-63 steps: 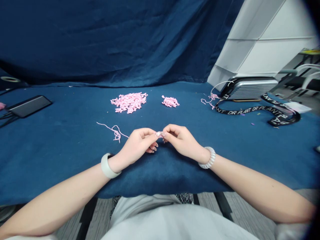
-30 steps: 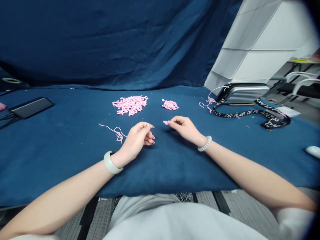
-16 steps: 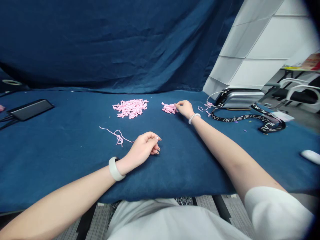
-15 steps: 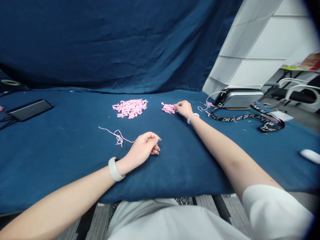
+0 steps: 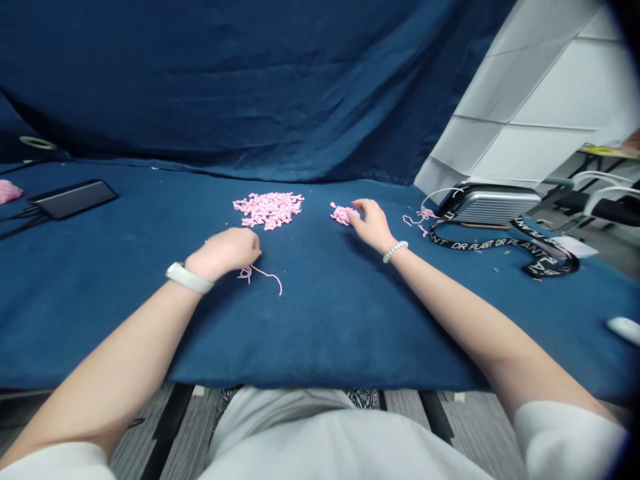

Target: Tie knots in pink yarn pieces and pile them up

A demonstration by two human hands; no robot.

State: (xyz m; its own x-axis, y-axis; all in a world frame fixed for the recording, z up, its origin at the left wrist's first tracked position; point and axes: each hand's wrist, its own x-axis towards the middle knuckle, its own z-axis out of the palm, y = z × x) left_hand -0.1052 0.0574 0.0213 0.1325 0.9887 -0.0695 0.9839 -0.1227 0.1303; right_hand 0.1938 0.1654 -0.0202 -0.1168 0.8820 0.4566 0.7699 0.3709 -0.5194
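Observation:
My left hand (image 5: 223, 252) is curled, its back to me, just over a loose tangle of thin pink yarn (image 5: 262, 272). The fingertips are hidden, so I cannot tell whether they pinch the yarn. One yarn tail runs right over the blue cloth. Farther right, my right hand (image 5: 371, 224) is open with thumb and forefinger apart, at the edge of a small heap of pink knotted yarn pieces (image 5: 343, 214). A larger heap of similar pink pieces (image 5: 271, 209) lies behind and between the two hands.
A dark grey box with cables (image 5: 75, 199) lies at the left, beside a pink bundle (image 5: 9, 191). At the right are a ribbed silver case (image 5: 504, 205), a black lettered strap (image 5: 480, 245), pink yarn scraps (image 5: 426, 215) and a white mouse (image 5: 625, 329). Blue cloth (image 5: 320, 333) covers the table.
My left hand has moved left and back to the yarn tangle, its fingers now hidden. My right hand's thumb and forefinger have parted at the small heap. The view has shifted slightly.

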